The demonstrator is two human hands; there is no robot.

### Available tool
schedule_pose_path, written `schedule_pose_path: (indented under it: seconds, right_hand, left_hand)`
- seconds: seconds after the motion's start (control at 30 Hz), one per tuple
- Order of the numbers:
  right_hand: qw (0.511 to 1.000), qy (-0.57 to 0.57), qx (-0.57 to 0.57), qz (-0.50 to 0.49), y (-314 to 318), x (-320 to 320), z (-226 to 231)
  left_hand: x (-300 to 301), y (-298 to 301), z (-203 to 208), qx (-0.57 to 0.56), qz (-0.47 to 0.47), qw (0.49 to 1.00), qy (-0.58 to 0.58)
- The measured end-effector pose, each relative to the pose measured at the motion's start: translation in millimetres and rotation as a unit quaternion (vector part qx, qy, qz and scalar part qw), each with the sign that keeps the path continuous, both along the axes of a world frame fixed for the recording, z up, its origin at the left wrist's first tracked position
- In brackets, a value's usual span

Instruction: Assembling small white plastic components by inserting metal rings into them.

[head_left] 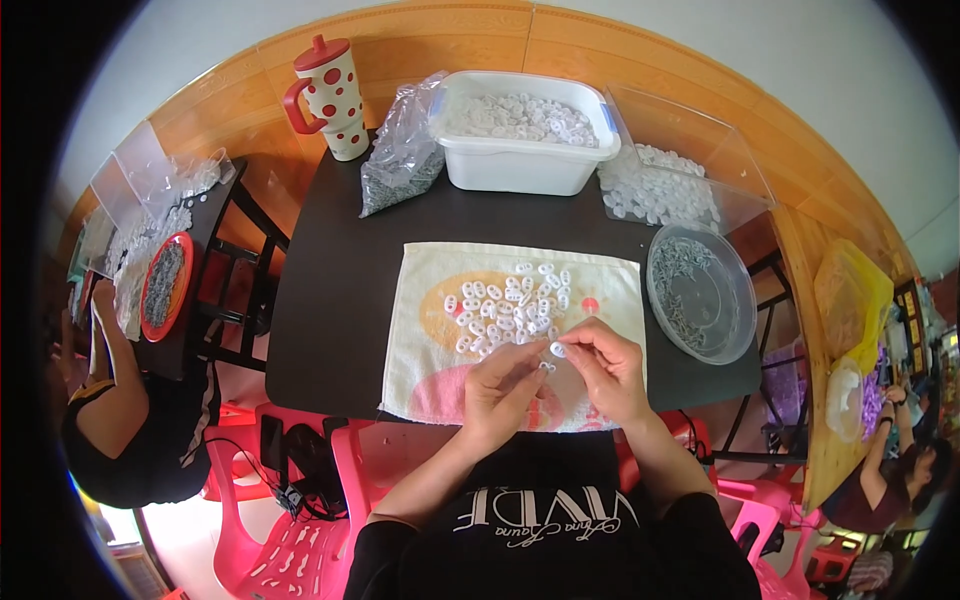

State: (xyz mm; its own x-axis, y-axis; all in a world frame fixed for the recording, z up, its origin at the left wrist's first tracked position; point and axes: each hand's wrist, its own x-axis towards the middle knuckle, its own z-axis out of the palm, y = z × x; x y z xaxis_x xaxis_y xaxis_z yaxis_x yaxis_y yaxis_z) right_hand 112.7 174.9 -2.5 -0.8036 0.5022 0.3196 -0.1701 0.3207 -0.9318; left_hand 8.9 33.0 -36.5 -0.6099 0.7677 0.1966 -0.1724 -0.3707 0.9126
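My left hand point(502, 392) and my right hand point(607, 368) meet over the near edge of a cream and pink towel point(432, 310) on the dark table point(330, 300). Between the fingertips of both hands is a small white plastic piece point(557, 349). A small metal part seems to sit just below it, too small to tell. A heap of the same white pieces point(510, 308) lies on the towel just beyond my fingers.
A white tub of white pieces point(520, 135), a clear bag of grey metal parts point(400, 160), a red-spotted mug point(330, 98), a clear lid with white pieces point(665, 180) and a clear bowl of metal parts point(700, 292) ring the towel. Other people sit at left and right.
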Motion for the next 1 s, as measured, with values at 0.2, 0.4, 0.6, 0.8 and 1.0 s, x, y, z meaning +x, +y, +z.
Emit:
schedule_pose_path:
  seconds: [0.2,0.4,0.6,0.8,1.0]
  right_hand:
    - [1.0,-0.009,0.013,-0.005,-4,-2,2]
    - [1.0,-0.01,0.012,0.006,-5,-2,5]
    - [1.0,-0.011,0.018,0.01,-6,-3,6]
    - [0.999,-0.006,0.037,0.027,-9,-4,6]
    - [1.0,-0.006,0.01,0.027,-11,-1,4]
  left_hand:
    - [-1,-3,1,0.004,-0.027,0.999,-0.02]
    - [-2,-4,4,0.007,-0.033,0.999,-0.02]
    - [1,-1,3,0.026,0.0,0.999,-0.042]
    - [-1,0,0,0.022,0.009,0.999,-0.03]
    - [-1,0,-2,0.014,0.008,1.0,-0.003]
